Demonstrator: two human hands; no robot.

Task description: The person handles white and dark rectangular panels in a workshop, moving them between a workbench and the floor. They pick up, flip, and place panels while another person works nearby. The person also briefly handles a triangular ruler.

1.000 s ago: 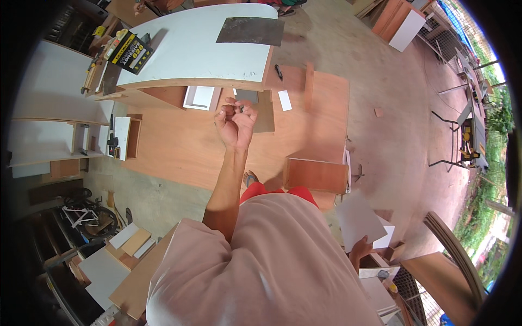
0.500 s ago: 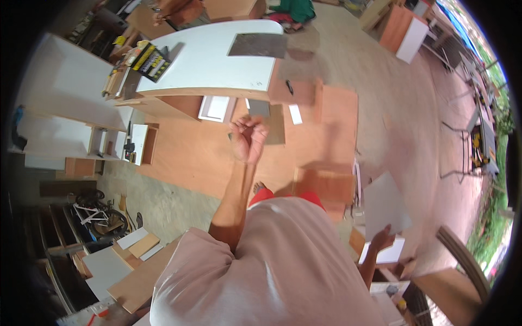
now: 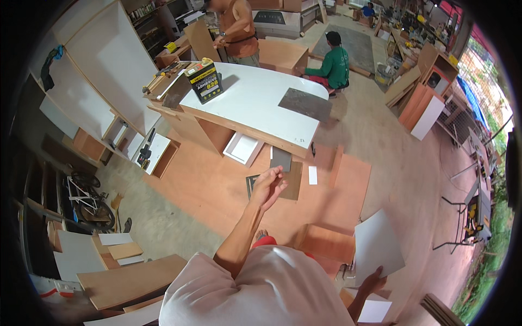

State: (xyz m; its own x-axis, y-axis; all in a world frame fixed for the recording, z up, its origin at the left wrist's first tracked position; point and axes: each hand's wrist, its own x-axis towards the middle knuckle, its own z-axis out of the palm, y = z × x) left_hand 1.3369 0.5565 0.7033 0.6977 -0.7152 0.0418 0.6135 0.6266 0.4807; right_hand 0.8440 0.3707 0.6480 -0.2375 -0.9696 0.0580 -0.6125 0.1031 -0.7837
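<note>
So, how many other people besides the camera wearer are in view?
3: a person in orange behind the white-topped counter, a person in green beyond its rounded end, and a person in blue at the far back. Others may be hidden.

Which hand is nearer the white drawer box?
Left. In the view, the left hand is just below and right of the white drawer box, apart from it; the right hand is much farther down-right, gripping a pale grey panel.
</note>
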